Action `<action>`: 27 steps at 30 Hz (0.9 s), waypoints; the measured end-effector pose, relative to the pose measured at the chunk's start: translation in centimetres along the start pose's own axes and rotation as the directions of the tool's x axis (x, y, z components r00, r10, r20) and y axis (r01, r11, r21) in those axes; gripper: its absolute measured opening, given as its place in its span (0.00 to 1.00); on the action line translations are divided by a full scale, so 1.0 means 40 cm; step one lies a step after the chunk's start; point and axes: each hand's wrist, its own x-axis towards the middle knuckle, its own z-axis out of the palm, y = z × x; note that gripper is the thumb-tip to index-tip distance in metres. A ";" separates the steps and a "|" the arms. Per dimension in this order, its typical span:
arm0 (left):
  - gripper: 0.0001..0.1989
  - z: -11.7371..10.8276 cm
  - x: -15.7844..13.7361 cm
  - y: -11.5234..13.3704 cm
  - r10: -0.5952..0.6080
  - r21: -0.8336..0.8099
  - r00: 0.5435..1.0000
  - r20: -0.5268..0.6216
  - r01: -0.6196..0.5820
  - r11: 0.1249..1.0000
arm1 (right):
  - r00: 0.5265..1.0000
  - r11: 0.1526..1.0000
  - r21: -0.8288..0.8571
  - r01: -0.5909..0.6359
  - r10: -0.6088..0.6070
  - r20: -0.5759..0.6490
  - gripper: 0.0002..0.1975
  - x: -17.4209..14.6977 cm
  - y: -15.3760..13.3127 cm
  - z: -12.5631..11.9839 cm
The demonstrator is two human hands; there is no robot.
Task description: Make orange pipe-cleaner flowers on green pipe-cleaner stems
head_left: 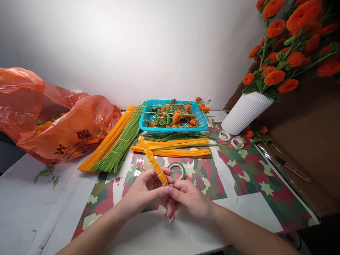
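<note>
A yellow chenille stem strip [152, 159], crimped into tight ruffles along its length, slants up and to the left from my fingers. My left hand [148, 187] is closed around its lower end. At that same end my right hand [190, 198] pinches, thumb tip against the left thumb; the pinched tip itself is hidden by fingers. Just behind the hands lies a roll of green tape [182, 170]. Farther back, loose bundles of yellow chenille stems [180, 152] lie across the patterned table covering [209, 177].
Behind stands a blue basket [148, 130] of small orange flowers. Left of it lie yellow stems [108, 138] and green stems [119, 141], beside an orange plastic bag [66, 134]. At right are white tape rolls [224, 136] and a white vase [247, 111] of orange flowers.
</note>
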 end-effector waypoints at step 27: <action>0.16 -0.038 -0.003 0.078 -0.168 0.131 0.983 -0.076 0.177 0.975 | 1.000 0.993 -0.119 0.026 -0.027 -0.007 0.21 0.000 -0.008 0.008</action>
